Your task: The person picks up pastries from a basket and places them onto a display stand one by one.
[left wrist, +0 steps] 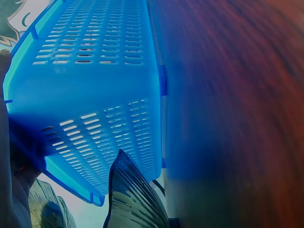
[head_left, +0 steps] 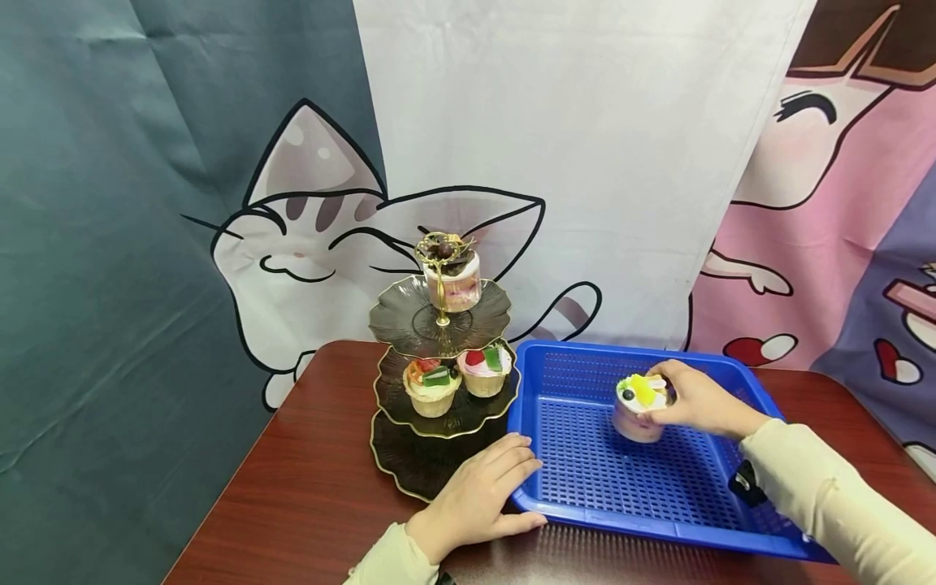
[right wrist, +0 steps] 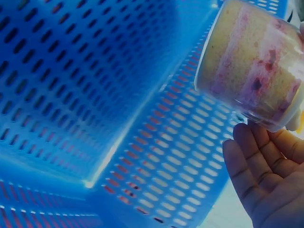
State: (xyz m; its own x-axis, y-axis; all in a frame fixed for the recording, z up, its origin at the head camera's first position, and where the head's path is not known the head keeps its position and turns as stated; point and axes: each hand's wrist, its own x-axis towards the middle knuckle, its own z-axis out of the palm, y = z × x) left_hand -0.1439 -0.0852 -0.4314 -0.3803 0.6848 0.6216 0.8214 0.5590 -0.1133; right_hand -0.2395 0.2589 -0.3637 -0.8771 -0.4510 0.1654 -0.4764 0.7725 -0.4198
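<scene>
Between its thumb and fingers, my right hand [head_left: 695,398] holds a layered cake cup [head_left: 639,422] topped with cream and fruit, over the blue plastic basket [head_left: 585,513]. In the right wrist view the cup [right wrist: 254,61] shows pink and yellow cake layers behind a clear wall. My left hand [head_left: 478,496] rests on the basket's left front corner, its fingers over the rim. The three-tier stand [head_left: 398,321] rises just beyond that hand. One cake cup [head_left: 459,291] with dark topping sits on the top tier, and two cupcakes [head_left: 431,398] sit on the middle one.
The basket and stand share a reddish-brown wooden table [head_left: 292,463]. Behind the table hangs a cloth backdrop [head_left: 585,146] with cartoon drawings. The stand's gold handle [head_left: 441,284] sticks up at its top, and its scalloped plates come close to the basket's left wall.
</scene>
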